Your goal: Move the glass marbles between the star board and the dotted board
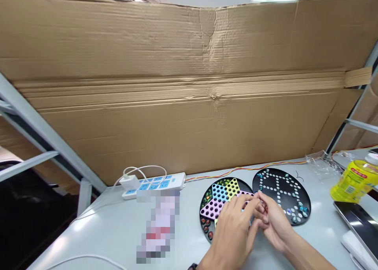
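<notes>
A round black Chinese-checkers board [217, 199] with a star of blue, yellow and pink triangles lies on the grey table, marbles in its rim pockets. Beside it to the right lies a second black round board [282, 189] with white holes and some marbles. My left hand [234, 230] rests over the star board's right part, fingers bent together. My right hand [273, 220] meets it from the right, fingertips pinched at the left hand's fingertips between the two boards. What the fingers hold, if anything, is hidden.
A white power strip [155, 183] with a plugged charger and cable sits at the back left. A yellow bottle [352, 181], a dark tablet [358, 222] and clear plastic wrap [320, 161] lie on the right. A tall cardboard wall [189, 84] backs the table [112, 230].
</notes>
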`<state>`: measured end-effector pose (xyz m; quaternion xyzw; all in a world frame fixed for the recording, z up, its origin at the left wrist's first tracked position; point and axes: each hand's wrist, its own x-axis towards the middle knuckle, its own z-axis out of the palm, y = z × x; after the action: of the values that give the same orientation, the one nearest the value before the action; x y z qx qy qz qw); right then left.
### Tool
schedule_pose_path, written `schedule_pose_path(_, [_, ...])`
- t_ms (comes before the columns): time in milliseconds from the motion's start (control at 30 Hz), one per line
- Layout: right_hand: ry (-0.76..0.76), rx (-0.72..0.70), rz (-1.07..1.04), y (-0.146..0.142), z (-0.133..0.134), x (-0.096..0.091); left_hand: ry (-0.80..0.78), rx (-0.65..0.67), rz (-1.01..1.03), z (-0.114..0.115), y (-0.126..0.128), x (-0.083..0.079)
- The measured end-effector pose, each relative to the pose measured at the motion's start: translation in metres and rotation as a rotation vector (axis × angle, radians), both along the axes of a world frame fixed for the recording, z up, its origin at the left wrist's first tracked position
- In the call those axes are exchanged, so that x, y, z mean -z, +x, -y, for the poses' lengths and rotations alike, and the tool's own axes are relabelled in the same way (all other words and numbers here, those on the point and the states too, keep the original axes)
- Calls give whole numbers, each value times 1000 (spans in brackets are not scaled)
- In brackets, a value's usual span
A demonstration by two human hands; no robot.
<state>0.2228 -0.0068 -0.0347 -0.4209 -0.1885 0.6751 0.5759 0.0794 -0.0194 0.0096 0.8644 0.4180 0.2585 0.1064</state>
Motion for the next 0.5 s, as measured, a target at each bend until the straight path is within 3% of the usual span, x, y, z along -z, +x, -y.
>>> schedule_pose_path(100, [110,-3,383,42,-18,-6,-13,-91,-4,1,-37,4])
schedule_pose_path(200, [316,-1,1040,84,-31,-1,-124,-270,-136,2,-78,15])
schedule_pose_path(300, [306,-98,1507,106,-33,16,-265,-376,-292,3,-103,25])
schedule_pose_path(400, [293,-154,1750,107,-32,33,-352,-423,-357,4,-111,28])
schedule_pose_path(500, [372,-116,1867,100,-30,39,-383,-431,-386,3,-108,23])
